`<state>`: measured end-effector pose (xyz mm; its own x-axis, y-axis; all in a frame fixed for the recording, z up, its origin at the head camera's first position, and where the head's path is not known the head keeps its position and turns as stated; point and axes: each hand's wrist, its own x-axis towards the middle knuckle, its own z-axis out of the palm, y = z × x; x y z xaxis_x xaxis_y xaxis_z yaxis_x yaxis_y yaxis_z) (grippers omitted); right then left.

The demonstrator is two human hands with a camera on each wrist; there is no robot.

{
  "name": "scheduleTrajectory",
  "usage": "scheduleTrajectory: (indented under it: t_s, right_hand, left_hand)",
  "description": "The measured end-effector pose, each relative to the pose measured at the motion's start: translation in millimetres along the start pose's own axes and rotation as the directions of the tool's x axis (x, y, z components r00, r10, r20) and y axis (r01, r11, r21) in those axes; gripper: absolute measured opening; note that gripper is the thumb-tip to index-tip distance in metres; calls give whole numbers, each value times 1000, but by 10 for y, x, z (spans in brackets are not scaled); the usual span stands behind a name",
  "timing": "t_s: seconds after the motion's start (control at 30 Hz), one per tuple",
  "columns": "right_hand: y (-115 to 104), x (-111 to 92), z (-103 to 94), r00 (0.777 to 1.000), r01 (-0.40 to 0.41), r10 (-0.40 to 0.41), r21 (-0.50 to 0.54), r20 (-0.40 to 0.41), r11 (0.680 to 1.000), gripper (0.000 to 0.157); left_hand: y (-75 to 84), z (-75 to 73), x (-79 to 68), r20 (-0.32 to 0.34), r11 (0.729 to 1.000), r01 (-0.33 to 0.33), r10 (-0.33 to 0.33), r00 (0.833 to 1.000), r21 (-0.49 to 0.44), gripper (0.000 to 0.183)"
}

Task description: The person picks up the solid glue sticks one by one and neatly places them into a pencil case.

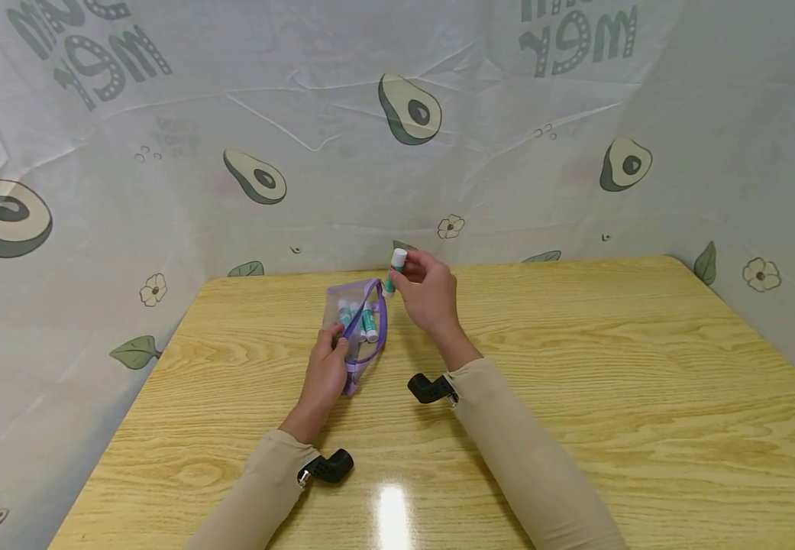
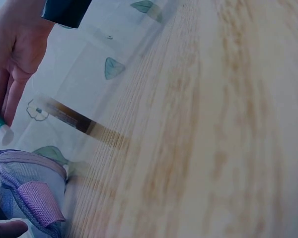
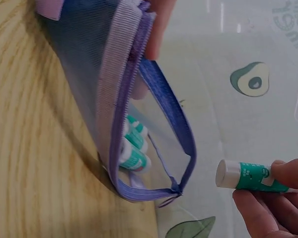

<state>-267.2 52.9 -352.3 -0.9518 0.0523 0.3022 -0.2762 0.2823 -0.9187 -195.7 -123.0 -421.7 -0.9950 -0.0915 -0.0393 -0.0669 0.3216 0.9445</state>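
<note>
**A Tube [image 3: 251, 176] in the Right Hand [image 1: 431, 294]**

We see the right hand pinching one green and white tube with thumb and fingers, up above the tabletop [image 1: 576, 344]. The tube is just outside the open mouth of a purple see-through pouch [image 3: 113, 89]. The left hand [image 1: 328, 370] holds the pouch. Inside it, we spot more tubes [image 3: 134, 156]. Behind, we see an avocado cloth [image 1: 493, 168].

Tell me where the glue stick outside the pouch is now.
In the head view, the glue stick is pinched in the right hand, just right of the upper end of the purple pouch held by the left hand.
</note>
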Motion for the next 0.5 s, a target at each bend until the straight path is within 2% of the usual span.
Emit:
scheduleTrajectory:
  t_s: [0.27, 0.5]
  right_hand:
    - [74, -80, 166, 996, -63, 66, -57, 61, 996, 45]
    - [110, -127, 262, 990, -78, 93, -140, 104, 987, 41]
  left_hand:
    - [3, 6, 17, 4, 1000, 4, -4, 1000, -4, 52]
    - [10, 5, 12, -1, 1000, 6, -6, 1000, -6, 51]
